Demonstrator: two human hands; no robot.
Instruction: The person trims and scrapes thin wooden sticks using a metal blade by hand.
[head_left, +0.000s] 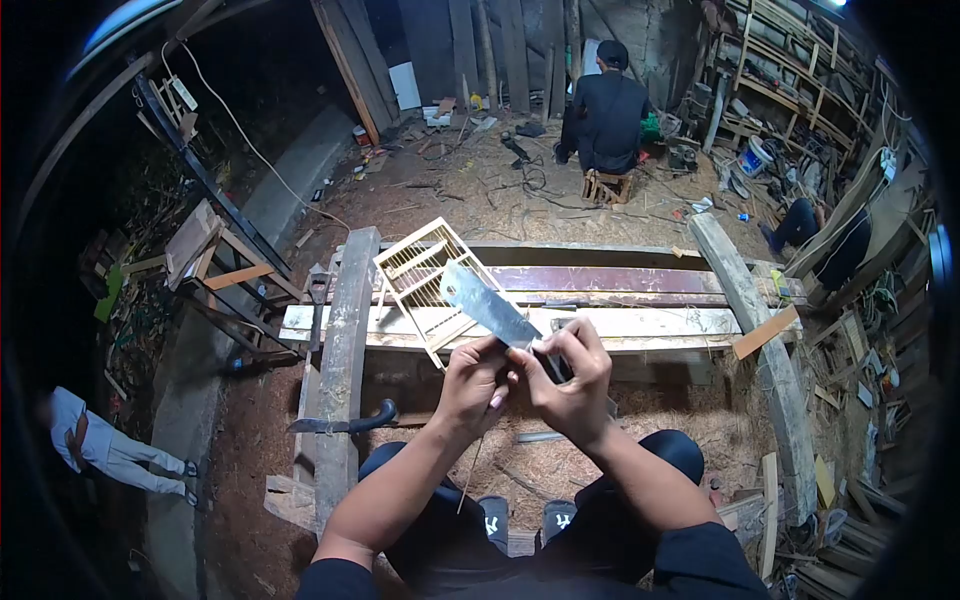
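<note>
Well, right hand (580, 368): gripping the knife (490, 309), I see.
Left hand (470, 388): pinching a thin strip (471, 475).
Knife: a slip, I judge, could nick the nearby left hand.

The wooden beams (757, 340) and hands are lit by cool white light, with shadows cast on the floor (440, 200); the left side is sunk in darkness. A lamp (838, 3) is caught glaring at upper right. Edges are curved and blackened by the wide lens.
</note>
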